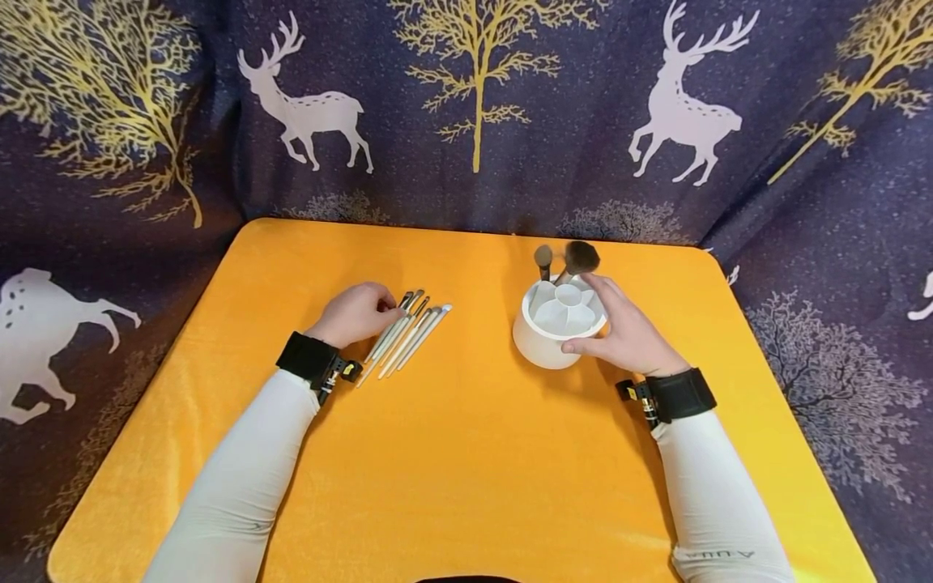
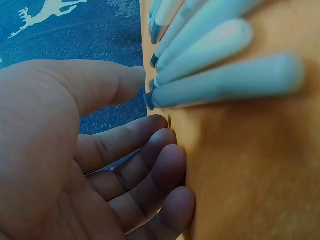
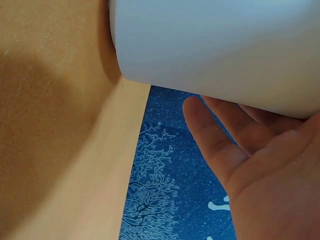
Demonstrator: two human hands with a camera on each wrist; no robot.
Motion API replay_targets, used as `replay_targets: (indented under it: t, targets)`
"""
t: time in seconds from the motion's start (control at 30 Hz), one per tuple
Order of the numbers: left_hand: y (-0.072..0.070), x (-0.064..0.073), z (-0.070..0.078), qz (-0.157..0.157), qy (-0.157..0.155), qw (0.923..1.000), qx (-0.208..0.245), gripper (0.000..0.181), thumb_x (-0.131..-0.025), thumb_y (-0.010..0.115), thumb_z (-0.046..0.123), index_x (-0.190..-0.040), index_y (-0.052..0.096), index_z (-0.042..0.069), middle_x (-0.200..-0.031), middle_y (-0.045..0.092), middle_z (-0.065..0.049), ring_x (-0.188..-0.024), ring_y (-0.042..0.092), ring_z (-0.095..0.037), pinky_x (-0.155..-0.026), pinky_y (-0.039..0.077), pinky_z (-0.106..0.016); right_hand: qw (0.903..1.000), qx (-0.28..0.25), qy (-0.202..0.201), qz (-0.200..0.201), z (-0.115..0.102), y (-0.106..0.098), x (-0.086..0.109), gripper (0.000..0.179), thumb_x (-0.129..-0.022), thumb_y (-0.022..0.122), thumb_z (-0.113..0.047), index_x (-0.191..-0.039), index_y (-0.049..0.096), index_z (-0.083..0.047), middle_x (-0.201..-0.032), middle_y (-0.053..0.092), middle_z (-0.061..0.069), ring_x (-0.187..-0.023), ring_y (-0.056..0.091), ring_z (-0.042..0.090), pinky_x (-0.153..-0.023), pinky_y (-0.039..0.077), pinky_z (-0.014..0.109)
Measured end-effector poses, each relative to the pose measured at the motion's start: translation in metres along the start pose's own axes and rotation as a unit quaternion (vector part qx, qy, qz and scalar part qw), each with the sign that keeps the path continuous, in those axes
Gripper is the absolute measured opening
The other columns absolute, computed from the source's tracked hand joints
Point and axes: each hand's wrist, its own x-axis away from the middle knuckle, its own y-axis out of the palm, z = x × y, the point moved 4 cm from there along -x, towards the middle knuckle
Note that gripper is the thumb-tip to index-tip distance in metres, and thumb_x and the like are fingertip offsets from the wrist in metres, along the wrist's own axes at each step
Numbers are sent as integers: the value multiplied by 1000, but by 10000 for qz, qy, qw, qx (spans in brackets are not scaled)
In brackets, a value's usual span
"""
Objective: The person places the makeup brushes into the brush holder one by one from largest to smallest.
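Has the fingers (image 2: 166,169) of the left hand (image 1: 357,314) loosely bent and unclenched, thumb apart from forefinger, at the upper ends of the slim pale brushes (image 1: 411,342) fanned on the orange surface (image 1: 466,453), left of centre in the frame. Grasps a white pot (image 1: 543,348) with the right hand (image 1: 628,334), right of centre, thumb on the near side. Within the pot, petal-shaped compartments (image 1: 568,295); toward its back, two fluffy brushes (image 1: 581,257), one larger and tilted right. Across the top of the frame, dark cloth (image 1: 408,194) with white deer (image 1: 319,116) and golden trees (image 1: 478,105).
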Motion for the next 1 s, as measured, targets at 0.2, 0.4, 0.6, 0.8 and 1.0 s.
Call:
replay_targets:
  t: [0.2,0.4,0.6,0.8,1.0]
  targets:
    - [4,-2,1,33,34,9998,-181,28,-106,78,34,-109,78,6,-98,74,-9,-77,62,-25,-72,49,-41,9999,-149,-21,43,0,1,-1,121,-82,102,-37,-176,30,-18,-174,37,16,-154,43,42,-120,38,71]
    - [7,-3,1,49,18,9997,-243,29,-106,78,33,-111,77,4,-98,73,-10,-78,61,-25,-73,48,-41,9999,-136,-50,31,1,1,-1,122,-82,102,-38,-177,28,-19,-174,37,17,-154,43,44,-119,38,72]
    - [7,-1,2,60,-9,9998,-193,26,-106,79,29,-110,76,4,-94,71,-10,-75,58,-25,-73,43,-41,9999,-148,-28,43,3,2,0,123,-82,102,-40,-178,27,-22,-174,38,16,-152,45,43,-117,40,72]
    - [7,-1,1,80,-99,9999,32,25,-107,79,28,-112,77,4,-98,74,-11,-77,60,-26,-75,46,-41,9998,-169,-43,32,2,1,1,123,-83,102,-38,-178,26,-23,-175,37,16,-152,45,44,-117,40,72]
    - [7,-2,-1,116,-76,9993,360,23,-108,78,27,-114,78,4,-102,75,-12,-82,62,-28,-80,49,-44,9998,-187,-24,31,0,1,0,121,-83,102,-37,-178,27,-21,-175,37,16,-153,44,44,-118,39,73]
